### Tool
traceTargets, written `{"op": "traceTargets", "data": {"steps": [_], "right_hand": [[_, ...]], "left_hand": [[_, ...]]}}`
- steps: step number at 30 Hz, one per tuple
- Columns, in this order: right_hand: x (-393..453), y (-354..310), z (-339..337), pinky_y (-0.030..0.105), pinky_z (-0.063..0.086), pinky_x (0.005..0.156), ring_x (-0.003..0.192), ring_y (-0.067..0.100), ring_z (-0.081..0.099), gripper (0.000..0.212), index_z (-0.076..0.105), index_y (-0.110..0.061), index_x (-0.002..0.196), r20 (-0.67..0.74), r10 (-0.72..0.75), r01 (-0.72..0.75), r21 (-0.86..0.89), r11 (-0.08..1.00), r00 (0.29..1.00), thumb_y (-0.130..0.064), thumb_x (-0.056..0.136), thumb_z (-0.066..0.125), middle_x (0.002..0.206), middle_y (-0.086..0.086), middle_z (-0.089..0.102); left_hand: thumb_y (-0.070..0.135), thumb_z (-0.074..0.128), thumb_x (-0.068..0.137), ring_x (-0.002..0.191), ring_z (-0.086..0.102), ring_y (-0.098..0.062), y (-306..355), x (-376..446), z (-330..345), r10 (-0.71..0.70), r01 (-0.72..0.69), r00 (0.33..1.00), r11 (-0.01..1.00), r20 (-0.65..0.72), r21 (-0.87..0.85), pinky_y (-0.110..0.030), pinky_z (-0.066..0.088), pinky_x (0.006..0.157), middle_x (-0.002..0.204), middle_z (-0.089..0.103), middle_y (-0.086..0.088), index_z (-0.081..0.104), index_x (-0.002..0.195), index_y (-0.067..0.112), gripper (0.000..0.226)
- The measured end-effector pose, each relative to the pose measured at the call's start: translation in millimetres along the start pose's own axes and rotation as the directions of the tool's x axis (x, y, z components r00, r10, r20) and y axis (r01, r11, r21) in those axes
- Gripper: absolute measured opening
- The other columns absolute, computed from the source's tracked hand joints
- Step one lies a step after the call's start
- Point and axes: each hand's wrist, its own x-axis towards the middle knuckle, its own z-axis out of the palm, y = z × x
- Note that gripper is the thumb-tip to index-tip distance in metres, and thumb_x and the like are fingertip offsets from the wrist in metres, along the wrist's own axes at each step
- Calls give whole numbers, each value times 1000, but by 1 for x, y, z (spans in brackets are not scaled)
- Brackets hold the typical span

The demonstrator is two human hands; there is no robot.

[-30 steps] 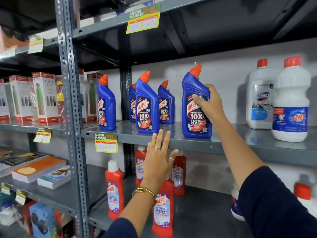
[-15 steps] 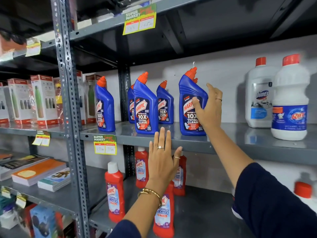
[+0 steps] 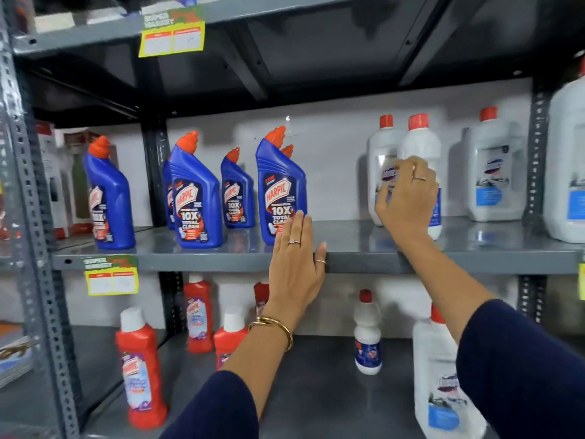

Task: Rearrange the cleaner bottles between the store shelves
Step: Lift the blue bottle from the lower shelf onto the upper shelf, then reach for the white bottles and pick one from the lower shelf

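Note:
Several blue Harpic cleaner bottles with orange caps stand on the grey middle shelf (image 3: 364,245). The nearest one (image 3: 278,185) is just above my left hand (image 3: 296,264), which lies flat and open on the shelf's front edge. My right hand (image 3: 408,201) is further right, its curled, spread fingers against a white bottle with a red cap (image 3: 419,144). That bottle stands upright on the shelf. A second white bottle (image 3: 381,153) stands behind it to the left.
Red Harpic bottles (image 3: 141,369) and white bottles (image 3: 367,337) stand on the lower shelf. Large white jugs (image 3: 493,172) fill the right of the middle shelf. A perforated steel upright (image 3: 34,248) runs down the left. A yellow price tag (image 3: 110,275) hangs on the shelf edge.
My right hand let go of the blue Harpic bottle and moved right to the white bottles. My left hand settled onto the shelf edge. The view shifted right.

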Motion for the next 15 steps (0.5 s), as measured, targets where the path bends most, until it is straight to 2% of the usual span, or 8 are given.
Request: {"op": "traceTargets", "data": {"steps": [3, 6, 8, 11, 15], "right_hand": [[4, 19, -6, 48, 39, 81, 103, 41, 47, 45, 45, 1, 115, 52, 61, -57, -64, 996, 997, -19, 77, 59, 126, 24, 47], [3, 26, -4, 48, 36, 89, 115, 40, 40, 64, 34, 1, 125, 108, 182, -173, -90, 981, 977, -29, 77, 63, 135, 24, 38], [1, 28, -1, 49, 37, 92, 118, 42, 38, 76, 25, 1, 132, 157, 268, -263, -57, 963, 950, -29, 76, 67, 139, 24, 32], [0, 31, 1, 52, 42, 88, 114, 45, 42, 87, 14, -1, 137, 247, 389, -404, 14, 914, 887, -25, 75, 71, 138, 26, 31], [-2, 32, -1, 49, 44, 86, 111, 46, 44, 85, 12, -4, 138, 285, 404, -425, 14, 905, 869, -22, 78, 68, 132, 28, 36]], "left_hand": [[29, 38, 95, 141, 14, -28, 14, 6, 8, 23, -23, 1000, 1000, 13, 9, -41, 16, 117, 153, 20, -13, 17, 141, 7, 55], [31, 35, 96, 142, 11, -28, 25, 13, 17, 37, -37, 998, 999, 42, 15, -43, 12, 116, 154, 17, -12, 14, 141, 8, 55], [32, 33, 96, 142, 11, -27, 30, 15, 24, 41, -42, 997, 999, 58, 25, -42, 10, 116, 154, 17, -11, 13, 142, 9, 55], [29, 30, 97, 141, 16, -26, 31, 12, 31, 33, -38, 998, 996, 53, 81, -41, 7, 116, 152, 24, -11, 18, 141, 9, 50], [24, 28, 94, 141, 17, -24, 31, 12, 37, -14, 11, 1000, 992, 25, 127, -37, 4, 117, 151, 26, -10, 18, 141, 9, 50]]}}
